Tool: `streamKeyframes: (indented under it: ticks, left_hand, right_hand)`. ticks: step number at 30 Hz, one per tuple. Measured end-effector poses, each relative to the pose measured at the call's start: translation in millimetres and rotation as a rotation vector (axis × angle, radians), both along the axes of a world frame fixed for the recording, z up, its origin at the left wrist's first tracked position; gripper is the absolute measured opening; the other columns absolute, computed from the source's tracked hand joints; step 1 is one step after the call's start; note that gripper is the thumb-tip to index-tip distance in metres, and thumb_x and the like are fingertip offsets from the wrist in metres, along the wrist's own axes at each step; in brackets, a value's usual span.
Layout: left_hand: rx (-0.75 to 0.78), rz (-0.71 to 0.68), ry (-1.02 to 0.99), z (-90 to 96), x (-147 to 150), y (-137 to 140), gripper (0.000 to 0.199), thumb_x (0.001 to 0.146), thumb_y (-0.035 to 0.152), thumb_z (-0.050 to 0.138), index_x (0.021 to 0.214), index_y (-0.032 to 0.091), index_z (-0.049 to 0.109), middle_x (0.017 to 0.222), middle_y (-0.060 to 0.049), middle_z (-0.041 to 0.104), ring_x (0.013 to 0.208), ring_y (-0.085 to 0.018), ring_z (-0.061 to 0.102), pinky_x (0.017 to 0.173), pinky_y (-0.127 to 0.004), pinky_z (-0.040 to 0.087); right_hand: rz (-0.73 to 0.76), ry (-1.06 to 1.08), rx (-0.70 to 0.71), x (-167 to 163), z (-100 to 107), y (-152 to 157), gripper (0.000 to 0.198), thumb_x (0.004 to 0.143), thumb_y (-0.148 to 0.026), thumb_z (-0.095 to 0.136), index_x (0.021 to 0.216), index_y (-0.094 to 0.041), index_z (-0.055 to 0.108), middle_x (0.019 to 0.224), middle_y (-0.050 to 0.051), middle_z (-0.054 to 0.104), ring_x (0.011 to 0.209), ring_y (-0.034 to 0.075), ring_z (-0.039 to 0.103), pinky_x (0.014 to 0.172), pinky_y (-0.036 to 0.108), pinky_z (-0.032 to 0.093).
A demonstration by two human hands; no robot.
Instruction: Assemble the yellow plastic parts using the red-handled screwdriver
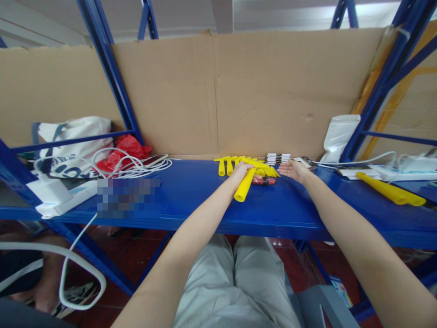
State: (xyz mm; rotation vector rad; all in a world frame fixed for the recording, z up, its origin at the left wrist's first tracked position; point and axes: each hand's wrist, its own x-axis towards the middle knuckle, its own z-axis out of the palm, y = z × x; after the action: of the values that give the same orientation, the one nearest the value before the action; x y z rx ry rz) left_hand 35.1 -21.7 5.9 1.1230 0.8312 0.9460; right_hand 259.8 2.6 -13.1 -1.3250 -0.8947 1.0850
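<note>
My left hand is closed around a yellow T-shaped tool, its round tubular handle pointing toward me. Behind that hand, several more yellow T-shaped tools lie in a row on the blue shelf. My right hand is held flat with its fingers stretched to the left, holding nothing. Its fingertips are close to the right end of the yellow row. Partly hidden beside my left hand lies a small dark red object, whose kind I cannot make out.
Small white stacked packs stand against the cardboard wall. More yellow handled pieces lie at right by a white power strip. At left are coiled white cable, a red bag and a cloth bag. Blue posts flank the shelf.
</note>
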Motion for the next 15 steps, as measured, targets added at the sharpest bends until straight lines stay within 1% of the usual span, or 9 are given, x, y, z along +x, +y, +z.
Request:
streamKeyframes:
  ticks: [3, 6, 11, 13, 15]
  left_hand:
    - [0.009, -0.031, -0.014, -1.5, 0, 3, 0.038, 0.086, 0.009, 0.043, 0.124, 0.008, 0.044, 0.051, -0.002, 0.06, 0.037, -0.014, 0.055, 0.046, -0.024, 0.046]
    - [0.033, -0.055, -0.025, -4.2, 1, 6, 0.041, 0.085, 0.007, 0.041, 0.125, 0.009, 0.042, 0.056, -0.004, 0.062, 0.039, -0.015, 0.057, 0.045, -0.026, 0.047]
    - [0.082, -0.081, -0.026, -8.6, 2, 8, 0.041, 0.084, 0.009, 0.047, 0.124, 0.011, 0.041, 0.063, -0.004, 0.063, 0.044, -0.016, 0.061, 0.046, -0.026, 0.048]
    - [0.101, -0.091, 0.001, -8.2, 3, 7, 0.04, 0.084, 0.009, 0.046, 0.124, 0.011, 0.038, 0.063, -0.004, 0.062, 0.044, -0.015, 0.06, 0.045, -0.025, 0.048]
    - [0.12, -0.11, 0.038, -7.0, 3, 4, 0.039, 0.084, 0.008, 0.043, 0.123, 0.011, 0.037, 0.063, -0.003, 0.062, 0.043, -0.014, 0.059, 0.045, -0.024, 0.048]
  right_hand:
    - [-0.025, -0.05, -0.065, 0, -3, 1, 0.033, 0.095, -0.024, 0.029, 0.075, -0.016, 0.054, 0.07, 0.009, 0.062, 0.068, 0.015, 0.062, 0.066, 0.025, 0.052]
    - [-0.089, -0.077, -0.068, 1, -4, 3, 0.033, 0.095, -0.024, 0.031, 0.073, -0.017, 0.054, 0.068, 0.008, 0.062, 0.068, 0.013, 0.062, 0.066, 0.023, 0.052]
    - [-0.142, -0.105, -0.033, -1, -1, 1, 0.034, 0.095, -0.024, 0.033, 0.068, -0.017, 0.053, 0.075, 0.008, 0.065, 0.074, 0.011, 0.062, 0.07, 0.021, 0.05]
    - [-0.143, -0.129, -0.003, -5, 2, -2, 0.03, 0.093, -0.021, 0.039, 0.069, -0.016, 0.055, 0.08, 0.008, 0.067, 0.076, 0.011, 0.063, 0.072, 0.021, 0.05]
    - [-0.087, -0.168, 0.049, -11, 5, -6, 0.021, 0.089, -0.018, 0.046, 0.072, -0.016, 0.059, 0.086, 0.008, 0.068, 0.081, 0.011, 0.063, 0.075, 0.023, 0.049]
